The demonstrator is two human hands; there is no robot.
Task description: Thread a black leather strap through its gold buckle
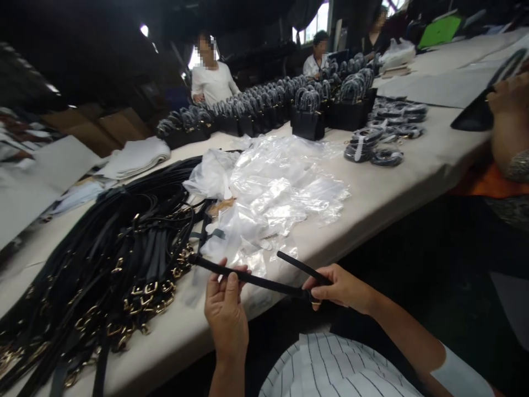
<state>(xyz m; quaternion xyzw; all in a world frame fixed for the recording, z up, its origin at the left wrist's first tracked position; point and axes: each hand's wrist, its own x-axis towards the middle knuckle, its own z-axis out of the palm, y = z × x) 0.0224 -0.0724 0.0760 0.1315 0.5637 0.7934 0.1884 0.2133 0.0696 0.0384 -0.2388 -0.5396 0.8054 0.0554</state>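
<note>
A black strap point(264, 281) is stretched between my two hands, above the table's front edge. My left hand point(228, 311) pinches it between thumb and fingers near its left part. At its other end, my right hand point(345, 288) is closed round the strap, where a bit of gold-coloured metal shows. A second black length sticks out up and left from my right hand; whether it belongs to the same strap is hidden in the grip. Left of my hands lies a big pile of black straps point(95, 242) with gold buckles. Just beyond are clear plastic bags point(285, 176).
Rows of small black handbags point(308, 124) with wrapped handles stand farther back on the table point(397, 190). Coiled, wrapped straps point(363, 146) lie to the right. White sheets point(138, 155) are at the left. Several people are around the table; one person's hand point(512, 99) is at far right.
</note>
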